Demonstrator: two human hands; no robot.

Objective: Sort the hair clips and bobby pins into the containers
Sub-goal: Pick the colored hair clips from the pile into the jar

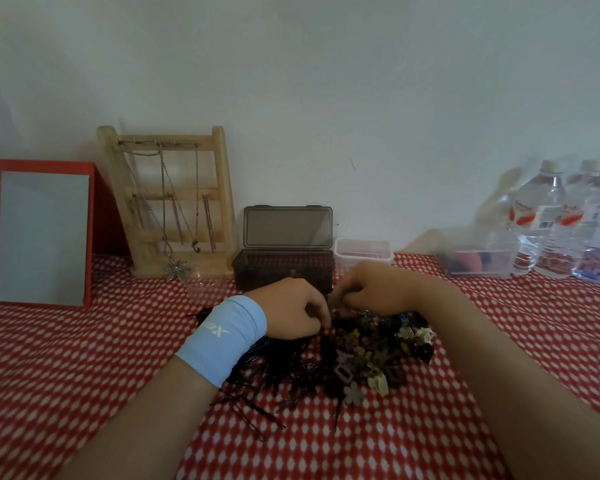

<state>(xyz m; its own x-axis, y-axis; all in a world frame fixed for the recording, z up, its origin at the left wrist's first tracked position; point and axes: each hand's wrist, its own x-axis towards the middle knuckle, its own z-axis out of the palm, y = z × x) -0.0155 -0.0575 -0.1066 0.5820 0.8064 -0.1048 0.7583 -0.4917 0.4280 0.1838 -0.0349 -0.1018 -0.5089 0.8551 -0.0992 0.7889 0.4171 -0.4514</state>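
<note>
Pile (312,372) far edge under left hand (291,311), right hand (374,292).

Red-dotted tablecloth (84,358) bears pin pile (343,372), brown box (284,268), jewellery stand (224,188), bottles (548,220)

Two hands show, the left hand (291,311) and the right hand (371,291), with one blue wristband (222,337). There are three containers: one brown box (283,268), one small clear tub (362,252) and one larger clear bin (478,265). Two bottles show plainly, a left bottle (541,220) and a right bottle (584,216); a blurred shape beside them may be a third. One rack (174,202) carries several chains, too tangled to count, and one leaf pendant (177,269). There is one red frame (42,233). Bobby pins (284,372) and clips (378,351) share one heap, each too many to count.
</note>
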